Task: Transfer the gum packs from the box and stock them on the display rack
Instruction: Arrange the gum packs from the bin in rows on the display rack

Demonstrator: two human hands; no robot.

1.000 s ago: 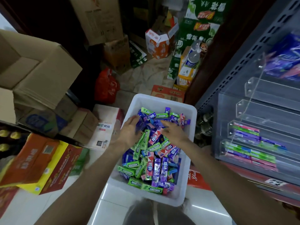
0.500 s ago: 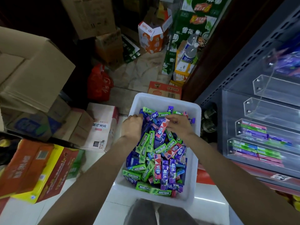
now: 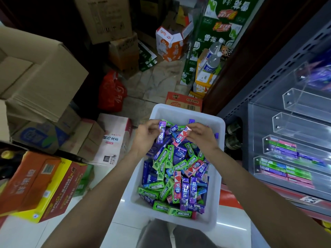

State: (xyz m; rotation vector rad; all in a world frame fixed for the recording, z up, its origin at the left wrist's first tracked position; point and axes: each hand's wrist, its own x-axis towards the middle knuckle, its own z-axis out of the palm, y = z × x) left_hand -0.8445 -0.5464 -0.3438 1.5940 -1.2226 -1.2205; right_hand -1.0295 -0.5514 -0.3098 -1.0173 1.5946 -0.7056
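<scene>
Over the white box (image 3: pixel 180 111), still heaped with gum, our left hand (image 3: pixel 146 135) pinches a purple pack (image 3: pixel 161 130) and our right hand (image 3: pixel 201 134) a pink pack (image 3: pixel 181 136), both lifted clear since a second ago. At right, the rack (image 3: pixel 293 151) has two lower trays stocked, upper ones bare.

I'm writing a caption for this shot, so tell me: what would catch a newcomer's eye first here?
First, the white plastic tub at centre, heaped with green, purple and pink gum packs. Above its far end the left hand holds a purple gum pack and the right hand pinches a pink gum pack. At right, the clear acrylic display rack has its lower two tiers stocked.
</scene>
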